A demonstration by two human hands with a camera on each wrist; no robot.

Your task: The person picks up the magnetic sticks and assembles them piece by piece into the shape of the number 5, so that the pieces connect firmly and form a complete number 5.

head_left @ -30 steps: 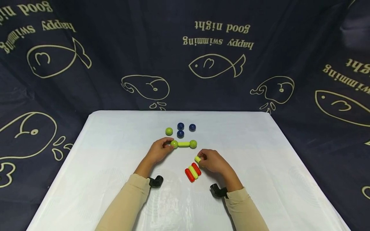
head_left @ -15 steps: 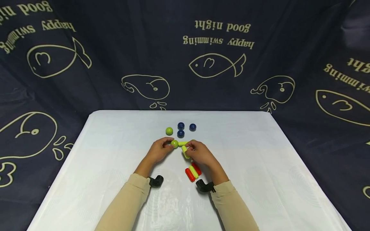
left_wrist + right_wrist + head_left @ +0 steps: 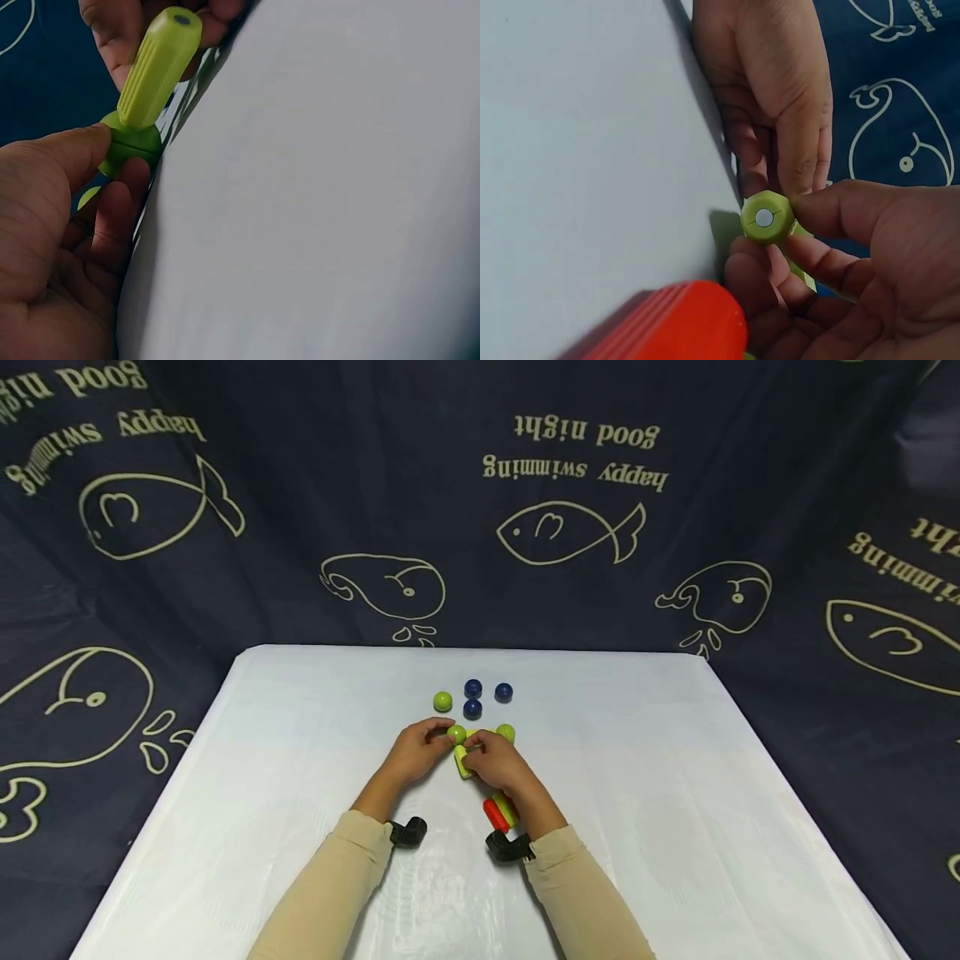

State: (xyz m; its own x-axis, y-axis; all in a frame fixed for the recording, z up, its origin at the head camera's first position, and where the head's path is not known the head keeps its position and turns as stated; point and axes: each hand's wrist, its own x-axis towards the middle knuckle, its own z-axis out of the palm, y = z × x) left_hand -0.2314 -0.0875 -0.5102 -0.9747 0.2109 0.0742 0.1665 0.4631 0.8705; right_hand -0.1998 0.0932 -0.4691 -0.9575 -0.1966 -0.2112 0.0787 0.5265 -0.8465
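Observation:
My left hand [image 3: 417,752] pinches a green ball [image 3: 456,734] between thumb and fingers. From that ball a yellow-green magnetic stick [image 3: 476,732], partly hidden by my right hand [image 3: 501,763], runs across to a second green ball [image 3: 506,732]. Thumb and fingers of my right hand pinch another yellow-green magnetic stick [image 3: 159,71]. In the left wrist view its far end meets the held ball [image 3: 133,144], and the ribbed stick slants away from it. The right wrist view looks onto its near end [image 3: 766,217], which has a round metal tip.
Beyond the hands lie a loose green ball [image 3: 442,701] and several dark blue balls [image 3: 472,709]. A red stick [image 3: 495,815] and a yellow-green stick [image 3: 506,810] lie by my right wrist on the white table [image 3: 337,710]. A dark printed cloth [image 3: 465,527] hangs behind.
My right hand has moved left with the stick, bringing it up to the ball in my left hand. The left hand stays put. My right forearm now covers one red stick.

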